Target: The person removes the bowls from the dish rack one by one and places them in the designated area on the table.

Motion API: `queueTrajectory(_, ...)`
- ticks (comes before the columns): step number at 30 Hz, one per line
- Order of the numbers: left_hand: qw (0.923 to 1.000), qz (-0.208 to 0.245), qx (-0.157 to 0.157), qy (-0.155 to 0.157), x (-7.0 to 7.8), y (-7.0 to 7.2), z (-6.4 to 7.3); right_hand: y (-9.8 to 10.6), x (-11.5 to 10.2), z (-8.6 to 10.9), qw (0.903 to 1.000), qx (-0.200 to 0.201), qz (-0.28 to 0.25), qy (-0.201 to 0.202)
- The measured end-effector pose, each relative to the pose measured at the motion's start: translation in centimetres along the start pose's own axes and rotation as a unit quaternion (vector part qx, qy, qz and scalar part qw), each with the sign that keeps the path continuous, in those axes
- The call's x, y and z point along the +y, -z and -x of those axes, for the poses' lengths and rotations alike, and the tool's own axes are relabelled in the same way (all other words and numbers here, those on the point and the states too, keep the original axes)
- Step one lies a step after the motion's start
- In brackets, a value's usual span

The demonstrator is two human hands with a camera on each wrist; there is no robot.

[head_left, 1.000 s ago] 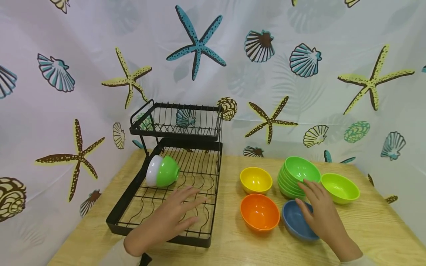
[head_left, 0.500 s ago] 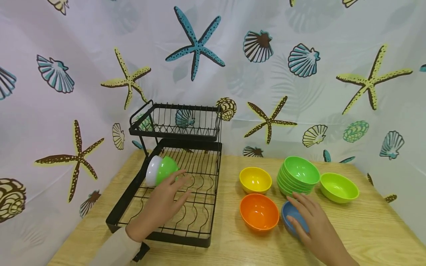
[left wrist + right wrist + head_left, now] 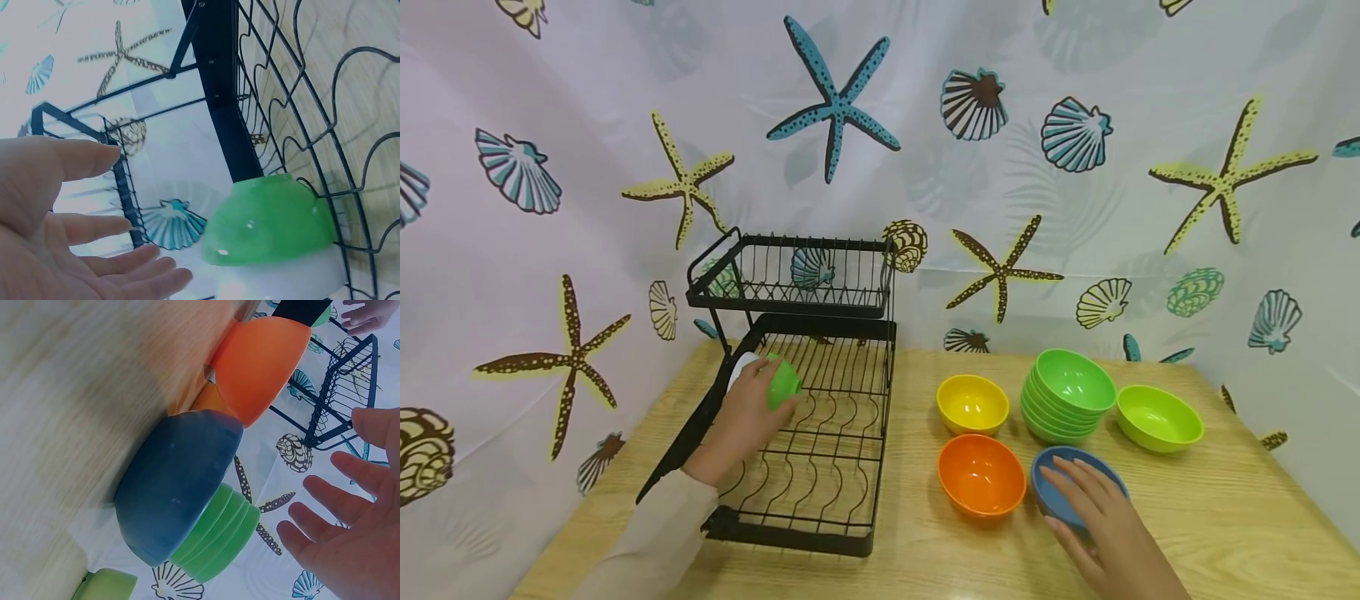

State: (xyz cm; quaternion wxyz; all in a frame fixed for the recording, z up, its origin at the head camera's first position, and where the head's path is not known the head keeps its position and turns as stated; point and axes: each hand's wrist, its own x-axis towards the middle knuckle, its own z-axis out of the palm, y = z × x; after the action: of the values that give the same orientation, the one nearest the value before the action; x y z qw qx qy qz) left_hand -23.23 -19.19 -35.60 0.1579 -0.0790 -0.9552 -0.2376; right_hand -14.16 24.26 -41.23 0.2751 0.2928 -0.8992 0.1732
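Note:
On its side at the left of the black dish rack's (image 3: 805, 540) lower tier lies a green bowl (image 3: 785, 385), its foot to the right, with a white bowl (image 3: 742, 365) against it. My left hand (image 3: 737, 425) is over these two, hiding part of them; in the left wrist view its fingers (image 3: 119, 265) are extended and a gap separates them from the green bowl (image 3: 272, 219). At the right, my right hand (image 3: 1101, 521) hovers over the near side of a blue bowl (image 3: 1067, 479). The right wrist view shows its fingers spread, apart from the blue bowl (image 3: 178, 481).
An orange bowl (image 3: 982, 477) stands left of the blue one, with a yellow bowl (image 3: 972, 404) behind it. Farther back are a leaning stack of green bowls (image 3: 1063, 396) and a lime bowl (image 3: 1159, 418). The rack's upper tier (image 3: 790, 304) overhangs its rear.
My left hand has moved left and away from me, from over the rack's middle to the green and white bowls. The right hand has drawn back toward me, from beside the green stack.

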Motion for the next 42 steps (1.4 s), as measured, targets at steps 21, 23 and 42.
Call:
queueTrajectory(21, 0.9868, 0.078, -0.116, 0.082, -3.3, 0.0, -1.2, 0.0, -0.4, 0.1, 0.9998, -0.02, -0.003, -0.005)
queueTrajectory(23, 0.9861, 0.077, -0.12, 0.085, -3.3, 0.1, -1.4, 0.0, -0.3, 0.1, 0.9999, -0.016, -0.005, 0.0)
queueTrajectory(42, 0.9716, 0.166, -0.086, 0.145, -3.9, 0.1, -1.8, -0.2, -0.9, 0.0, 0.9988, -0.037, 0.026, -0.016)
